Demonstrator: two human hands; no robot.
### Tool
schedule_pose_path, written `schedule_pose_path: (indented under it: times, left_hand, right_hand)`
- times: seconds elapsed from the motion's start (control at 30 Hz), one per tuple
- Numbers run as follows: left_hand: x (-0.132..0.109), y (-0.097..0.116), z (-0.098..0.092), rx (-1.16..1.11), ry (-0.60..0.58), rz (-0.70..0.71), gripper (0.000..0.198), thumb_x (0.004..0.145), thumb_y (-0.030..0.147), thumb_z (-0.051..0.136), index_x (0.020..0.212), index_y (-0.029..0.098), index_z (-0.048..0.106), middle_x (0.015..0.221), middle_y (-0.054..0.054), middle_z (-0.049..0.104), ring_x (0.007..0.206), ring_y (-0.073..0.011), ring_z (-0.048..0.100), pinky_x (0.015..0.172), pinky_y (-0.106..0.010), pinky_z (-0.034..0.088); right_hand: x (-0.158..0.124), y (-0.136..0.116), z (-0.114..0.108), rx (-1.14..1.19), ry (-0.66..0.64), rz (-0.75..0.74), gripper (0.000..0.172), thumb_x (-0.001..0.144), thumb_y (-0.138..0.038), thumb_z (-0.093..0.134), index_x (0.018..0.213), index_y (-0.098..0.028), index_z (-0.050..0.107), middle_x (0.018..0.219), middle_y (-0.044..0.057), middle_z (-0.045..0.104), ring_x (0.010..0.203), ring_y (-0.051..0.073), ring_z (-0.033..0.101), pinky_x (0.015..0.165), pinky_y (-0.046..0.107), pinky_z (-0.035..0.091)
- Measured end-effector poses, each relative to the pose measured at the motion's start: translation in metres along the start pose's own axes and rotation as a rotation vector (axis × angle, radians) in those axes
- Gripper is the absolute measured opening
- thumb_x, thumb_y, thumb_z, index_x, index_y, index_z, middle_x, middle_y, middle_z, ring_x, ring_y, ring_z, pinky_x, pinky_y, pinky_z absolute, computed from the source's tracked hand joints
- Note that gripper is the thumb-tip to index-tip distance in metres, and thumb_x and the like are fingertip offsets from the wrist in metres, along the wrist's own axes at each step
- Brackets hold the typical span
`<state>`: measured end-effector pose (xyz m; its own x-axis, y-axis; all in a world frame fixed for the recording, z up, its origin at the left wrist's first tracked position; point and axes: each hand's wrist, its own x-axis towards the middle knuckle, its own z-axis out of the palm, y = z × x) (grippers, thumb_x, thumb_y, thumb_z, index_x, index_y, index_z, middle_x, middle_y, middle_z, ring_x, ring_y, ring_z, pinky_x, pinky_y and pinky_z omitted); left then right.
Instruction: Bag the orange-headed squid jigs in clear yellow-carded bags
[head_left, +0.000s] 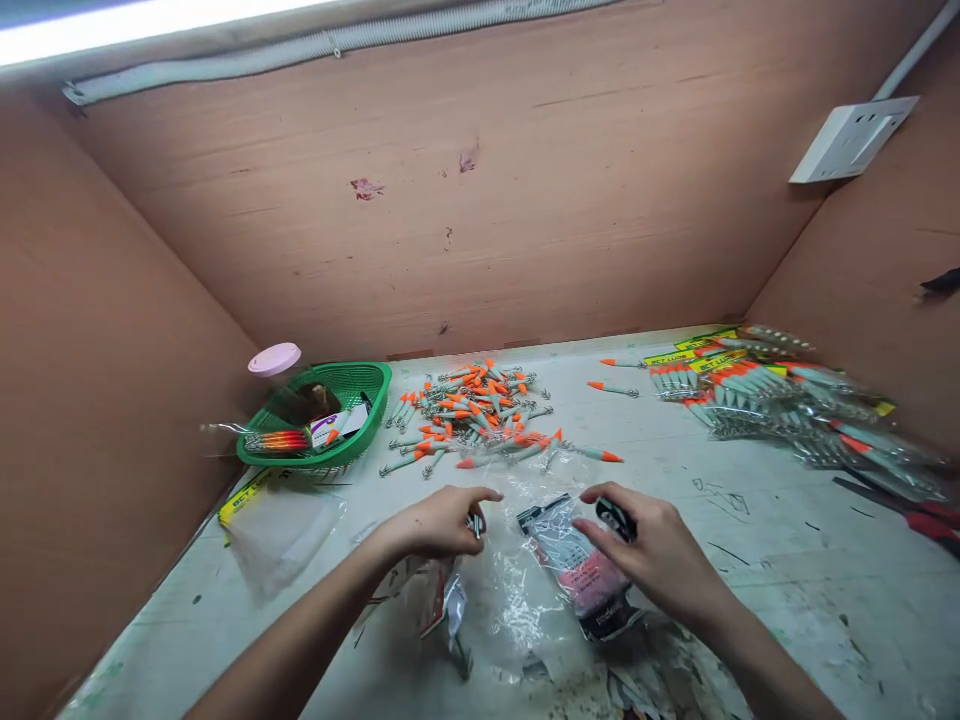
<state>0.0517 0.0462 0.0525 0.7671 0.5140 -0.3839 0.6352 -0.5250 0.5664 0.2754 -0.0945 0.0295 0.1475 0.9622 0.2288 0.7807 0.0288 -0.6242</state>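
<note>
My left hand [450, 520] has its index finger stretched out to the right and its other fingers curled. A small dark and white piece [474, 523] shows in that curl; I cannot make out its kind. Below it lies a blurred clear packet [448, 600] with a red part. My right hand [645, 530] has thumb and index finger apart, with a small black object [616, 519] in its curled fingers. Under its thumb is a clear packet [585, 575] with pink contents and a black lower end. A large clear plastic bag [517, 600] lies between my hands.
Orange-tipped squid lures [476, 405] lie piled at the back middle. Bagged lures with yellow labels [757, 385] are heaped right, near red-handled scissors [930, 522]. A green basket [375, 400] and a yellow-topped empty bag [281, 530] are left. Wooden walls [480, 250] surround the table.
</note>
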Motion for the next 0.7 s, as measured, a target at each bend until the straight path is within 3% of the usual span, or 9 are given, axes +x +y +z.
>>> schedule_pose_path:
  times: [0.07,0.13,0.2,0.3,0.37,0.47,0.53,0.6,0.7]
  left_hand:
    - [0.003,0.014,0.01,0.042,-0.082,0.131,0.083,0.056,0.012,0.064,0.135,0.027,0.046,0.094,-0.001,0.068,0.082,-0.0192,0.062,0.073,-0.025,0.046]
    - [0.005,0.027,0.015,0.113,-0.131,0.264,0.079,0.057,0.012,0.065,0.132,0.032,0.05,0.093,-0.001,0.066,0.08,-0.0189,0.061,0.071,-0.025,0.046]
    - [0.01,0.033,0.017,0.154,-0.104,0.303,0.061,0.06,0.008,0.06,0.118,0.028,0.062,0.089,-0.002,0.066,0.078,-0.0185,0.061,0.07,-0.025,0.046]
    - [0.025,0.025,0.013,0.137,0.031,0.19,0.04,0.065,0.004,0.056,0.102,0.016,0.067,0.094,-0.007,0.068,0.087,-0.0203,0.062,0.077,-0.027,0.046]
    - [0.036,0.014,0.012,0.127,0.09,0.118,0.033,0.07,0.008,0.058,0.102,0.012,0.064,0.1,-0.01,0.067,0.092,-0.0224,0.061,0.081,-0.031,0.046]
    - [0.047,0.002,0.015,0.113,0.099,0.06,0.028,0.073,0.012,0.063,0.101,0.012,0.063,0.103,-0.009,0.067,0.096,-0.0221,0.061,0.083,-0.033,0.047]
    - [0.054,0.0,0.019,0.105,0.07,0.049,0.026,0.075,0.016,0.066,0.1,0.013,0.063,0.105,-0.007,0.066,0.098,-0.0209,0.061,0.085,-0.036,0.048]
    - [0.061,0.002,0.023,0.1,0.025,0.037,0.024,0.079,0.024,0.067,0.1,0.014,0.062,0.106,-0.007,0.065,0.098,-0.0206,0.06,0.086,-0.04,0.048]
    - [0.074,0.006,0.027,0.091,-0.051,0.008,0.024,0.084,0.033,0.062,0.098,0.014,0.062,0.101,-0.005,0.065,0.093,-0.0199,0.061,0.084,-0.041,0.049]
  right_hand:
    - [-0.007,-0.005,0.011,-0.017,-0.097,-0.091,0.042,0.082,-0.028,0.054,0.123,-0.021,0.053,0.098,0.004,0.07,0.078,0.016,0.066,0.068,0.024,0.048]
    - [-0.01,-0.008,0.023,-0.133,-0.185,-0.147,0.058,0.076,-0.017,0.054,0.134,-0.022,0.045,0.108,0.005,0.069,0.087,0.018,0.066,0.072,0.026,0.048]
    - [-0.008,-0.007,0.032,-0.287,-0.242,-0.124,0.048,0.072,-0.013,0.055,0.12,-0.022,0.057,0.1,0.005,0.07,0.084,0.02,0.066,0.068,0.026,0.046]
    - [-0.005,0.001,0.032,-0.394,-0.273,-0.055,0.017,0.074,-0.014,0.055,0.086,-0.02,0.065,0.083,0.003,0.069,0.073,0.019,0.064,0.059,0.024,0.04]
    - [-0.008,0.001,0.028,-0.389,-0.22,-0.08,0.018,0.076,-0.015,0.054,0.09,-0.018,0.064,0.084,0.005,0.068,0.073,0.019,0.063,0.059,0.025,0.039]
    - [-0.026,-0.016,0.03,-0.349,0.008,-0.347,0.026,0.083,-0.014,0.05,0.108,-0.014,0.059,0.078,0.006,0.066,0.067,0.018,0.059,0.059,0.028,0.037]
    - [-0.042,-0.038,0.044,-0.32,0.084,-0.619,0.018,0.085,-0.012,0.048,0.097,-0.014,0.061,0.065,0.003,0.061,0.056,0.016,0.055,0.054,0.028,0.033]
    - [-0.057,-0.06,0.071,-0.334,0.006,-0.81,0.012,0.082,-0.009,0.049,0.083,-0.014,0.06,0.057,0.002,0.058,0.047,0.016,0.051,0.05,0.029,0.03]
    - [-0.071,-0.078,0.117,-0.43,-0.162,-0.879,0.01,0.078,-0.01,0.052,0.081,-0.01,0.061,0.055,0.006,0.06,0.045,0.018,0.052,0.049,0.032,0.034]
